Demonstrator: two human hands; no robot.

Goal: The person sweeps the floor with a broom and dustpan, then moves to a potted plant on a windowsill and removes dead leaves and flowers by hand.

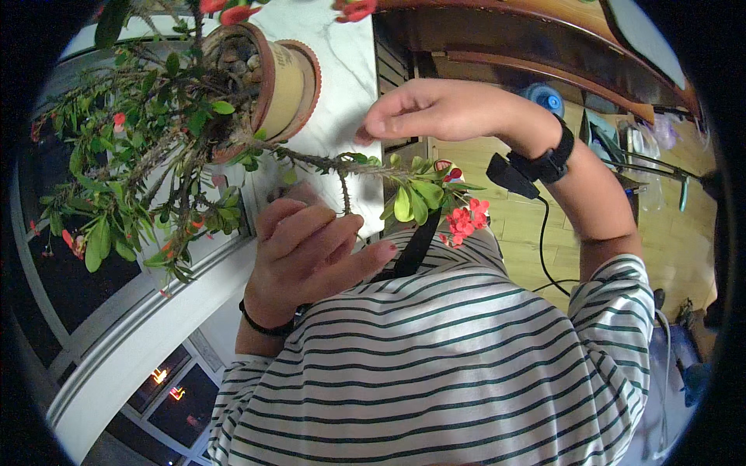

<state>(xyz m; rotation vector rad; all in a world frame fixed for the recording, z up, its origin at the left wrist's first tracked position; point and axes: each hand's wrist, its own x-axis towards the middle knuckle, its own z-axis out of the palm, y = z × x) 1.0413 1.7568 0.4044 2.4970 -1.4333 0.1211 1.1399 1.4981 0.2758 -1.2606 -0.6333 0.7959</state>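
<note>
A crown-of-thorns plant point(192, 122) with spiny stems, green leaves and red flowers grows in a yellow pot point(285, 81) at the upper left. One long branch reaches right from it, ending in leaves and a red flower cluster point(463, 221). My left hand point(309, 250) is below this branch, its fingers curled and thumb apart. A short thorny side stem point(345, 192) comes down to its index fingertip; whether it is gripped is unclear. My right hand point(437, 113) hovers above the branch by the marble top's edge, fingers bent towards the thumb. Its fingertips are partly hidden.
The pot and its brown saucer point(312, 81) stand on a white marble-patterned top point(349, 52). A window frame point(140, 297) runs along the left. To the right are a dark wooden furniture edge point(524, 35), a blue water bottle point(545, 99), a black cable point(545, 244) and plastic bags point(650, 151).
</note>
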